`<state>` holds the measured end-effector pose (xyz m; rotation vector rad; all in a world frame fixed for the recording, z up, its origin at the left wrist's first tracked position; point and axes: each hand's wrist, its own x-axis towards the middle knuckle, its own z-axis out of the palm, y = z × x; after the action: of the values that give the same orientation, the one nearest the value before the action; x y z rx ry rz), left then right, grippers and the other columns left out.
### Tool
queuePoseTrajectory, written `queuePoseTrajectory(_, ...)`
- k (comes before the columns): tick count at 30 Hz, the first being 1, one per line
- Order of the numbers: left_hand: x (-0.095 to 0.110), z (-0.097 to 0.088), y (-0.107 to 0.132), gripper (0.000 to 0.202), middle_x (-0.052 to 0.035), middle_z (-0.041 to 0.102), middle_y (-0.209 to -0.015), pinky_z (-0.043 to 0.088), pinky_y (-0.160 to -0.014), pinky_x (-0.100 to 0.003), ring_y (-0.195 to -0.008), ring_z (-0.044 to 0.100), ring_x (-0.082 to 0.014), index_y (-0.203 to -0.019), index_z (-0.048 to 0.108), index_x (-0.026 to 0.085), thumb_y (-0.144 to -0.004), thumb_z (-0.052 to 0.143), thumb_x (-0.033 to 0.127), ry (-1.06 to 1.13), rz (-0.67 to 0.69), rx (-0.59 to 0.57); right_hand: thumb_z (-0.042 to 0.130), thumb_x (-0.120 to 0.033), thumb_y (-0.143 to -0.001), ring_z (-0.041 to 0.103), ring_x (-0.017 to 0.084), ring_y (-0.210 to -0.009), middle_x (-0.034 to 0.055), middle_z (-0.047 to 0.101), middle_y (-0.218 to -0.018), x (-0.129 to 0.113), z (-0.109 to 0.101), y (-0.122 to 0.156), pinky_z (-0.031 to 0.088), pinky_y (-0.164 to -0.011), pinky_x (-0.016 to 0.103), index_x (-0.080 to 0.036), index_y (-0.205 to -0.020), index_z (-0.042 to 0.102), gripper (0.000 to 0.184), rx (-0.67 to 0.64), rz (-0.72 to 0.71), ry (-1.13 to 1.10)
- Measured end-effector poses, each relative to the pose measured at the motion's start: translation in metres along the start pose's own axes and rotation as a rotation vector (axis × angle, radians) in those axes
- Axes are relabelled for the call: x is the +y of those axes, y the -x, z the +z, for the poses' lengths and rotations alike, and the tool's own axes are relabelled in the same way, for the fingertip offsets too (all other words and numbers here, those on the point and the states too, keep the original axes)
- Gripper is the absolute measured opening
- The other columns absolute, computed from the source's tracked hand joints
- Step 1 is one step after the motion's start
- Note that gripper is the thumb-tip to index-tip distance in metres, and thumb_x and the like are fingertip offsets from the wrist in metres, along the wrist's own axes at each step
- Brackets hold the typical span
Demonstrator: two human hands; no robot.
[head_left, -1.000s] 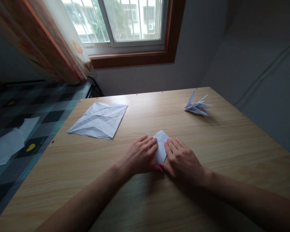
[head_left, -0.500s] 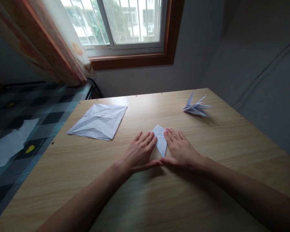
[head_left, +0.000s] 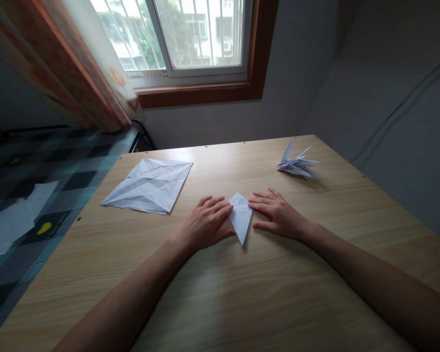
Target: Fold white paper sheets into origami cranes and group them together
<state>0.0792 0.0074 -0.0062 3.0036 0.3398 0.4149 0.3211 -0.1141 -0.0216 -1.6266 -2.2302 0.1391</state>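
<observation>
A small kite-shaped piece of folded white paper [head_left: 241, 217] lies flat on the wooden table [head_left: 264, 288], its long point towards me. On its left edge rest the fingertips of my left hand [head_left: 209, 220], fingers stretched out and the thumb beside the lower part. My right hand [head_left: 276, 212] lies to the right with fingers spread. Its fingertips touch or nearly touch the paper's upper right edge. Neither hand grips anything.
Creased white sheets [head_left: 150, 186] lie at the table's back left. Several folded paper pieces [head_left: 297, 164] form a pile at the back right. More white paper [head_left: 14, 222] rests on the checked cloth [head_left: 77, 178] to the left, below the curtain [head_left: 77, 63].
Both hands have drawn apart a little at the thumbs, which met below the paper's point before. The fingers of my right hand are more spread, and more of the folded paper shows.
</observation>
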Motion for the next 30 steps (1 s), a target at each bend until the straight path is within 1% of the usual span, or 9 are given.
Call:
queuePoseTrajectory(3, -0.004, 0.003, 0.001, 0.044, -0.0093, 0.068, -0.119, 0.036, -0.104, -0.044, -0.119, 0.058, -0.0267, -0.114, 0.063, 0.02, -0.09, 0.054, 0.056, 0.027, 0.037, 0.059, 0.063, -0.036, -0.09, 0.052, 0.026, -0.127, 0.0096, 0.066, -0.126, 0.0, 0.003, 0.0, 0.023, -0.113, 0.054, -0.022, -0.117, 0.067, 0.031, 0.069, -0.034, 0.031)
queuePoseTrajectory(8, -0.008, 0.005, 0.0, 0.044, -0.0088, 0.07, -0.116, 0.04, -0.099, -0.041, -0.116, 0.06, -0.0251, -0.109, 0.067, 0.021, -0.086, 0.059, 0.058, 0.104, 0.043, 0.076, 0.064, -0.034, -0.09, 0.059, 0.024, -0.118, 0.006, 0.071, -0.116, 0.001, 0.005, -0.001, 0.027, -0.11, 0.051, -0.023, -0.103, 0.072, 0.018, 0.134, -0.073, 0.029)
queuePoseTrajectory(12, -0.009, 0.004, 0.001, 0.038, -0.0059, 0.073, -0.108, 0.042, -0.097, -0.039, -0.112, 0.062, -0.0233, -0.103, 0.07, 0.022, -0.085, 0.063, 0.055, 0.162, 0.049, 0.087, 0.059, -0.032, -0.093, 0.06, 0.023, -0.115, 0.0037, 0.073, -0.111, 0.0, 0.004, -0.001, 0.027, -0.109, 0.047, -0.023, -0.094, 0.073, 0.016, 0.157, -0.068, 0.0)
queuePoseTrajectory(16, -0.009, 0.005, 0.001, 0.024, -0.0032, 0.075, -0.101, 0.044, -0.094, -0.035, -0.105, 0.063, -0.0198, -0.097, 0.071, 0.022, -0.088, 0.063, 0.043, 0.206, 0.062, 0.136, 0.052, -0.029, -0.097, 0.06, 0.021, -0.112, 0.0034, 0.074, -0.106, -0.003, 0.003, -0.003, 0.026, -0.109, 0.046, -0.022, -0.087, 0.071, 0.022, 0.165, -0.04, -0.058)
queuePoseTrajectory(18, -0.008, 0.005, 0.0, 0.018, -0.0028, 0.075, -0.096, 0.046, -0.091, -0.034, -0.098, 0.064, -0.0184, -0.093, 0.071, 0.022, -0.091, 0.059, 0.035, 0.224, 0.037, 0.16, 0.049, -0.027, -0.098, 0.061, 0.021, -0.11, 0.0043, 0.074, -0.104, -0.006, 0.002, -0.005, 0.027, -0.107, 0.045, -0.021, -0.087, 0.069, 0.024, 0.165, -0.014, -0.101)
queuePoseTrajectory(21, -0.006, 0.006, -0.002, 0.019, -0.004, 0.074, -0.087, 0.049, -0.084, -0.033, -0.087, 0.064, -0.0176, -0.09, 0.071, 0.02, -0.093, 0.054, 0.029, 0.24, -0.038, 0.208, 0.047, -0.026, -0.097, 0.06, 0.021, -0.107, 0.0065, 0.072, -0.107, -0.009, 0.002, -0.007, 0.033, -0.102, 0.044, -0.02, -0.086, 0.067, 0.024, 0.166, 0.036, -0.14)
queuePoseTrajectory(26, -0.002, 0.008, -0.004, 0.019, -0.0029, 0.069, -0.08, 0.052, -0.075, -0.034, -0.076, 0.063, -0.0173, -0.106, 0.065, 0.02, -0.089, 0.059, 0.025, 0.23, -0.231, 0.267, 0.055, -0.027, -0.092, 0.057, 0.025, -0.108, 0.0102, 0.066, -0.116, -0.012, 0.007, -0.012, 0.037, -0.098, 0.045, -0.019, -0.084, 0.064, 0.014, 0.184, 0.144, -0.093)
queuePoseTrajectory(28, -0.001, 0.008, -0.005, 0.018, -0.0025, 0.069, -0.079, 0.051, -0.076, -0.035, -0.077, 0.062, -0.0181, -0.105, 0.065, 0.02, -0.088, 0.06, 0.025, 0.199, -0.241, 0.252, 0.059, -0.027, -0.089, 0.055, 0.026, -0.11, 0.0104, 0.064, -0.116, -0.013, 0.009, -0.013, 0.036, -0.1, 0.046, -0.019, -0.088, 0.062, 0.008, 0.194, 0.2, -0.076)
queuePoseTrajectory(30, -0.001, 0.009, -0.005, 0.016, -0.0036, 0.069, -0.081, 0.05, -0.078, -0.035, -0.08, 0.061, -0.0189, -0.102, 0.066, 0.02, -0.09, 0.057, 0.025, 0.139, -0.197, 0.22, 0.062, -0.026, -0.086, 0.055, 0.027, -0.11, 0.0103, 0.063, -0.116, -0.014, 0.01, -0.014, 0.037, -0.1, 0.046, -0.02, -0.097, 0.061, 0.013, 0.215, 0.248, -0.078)
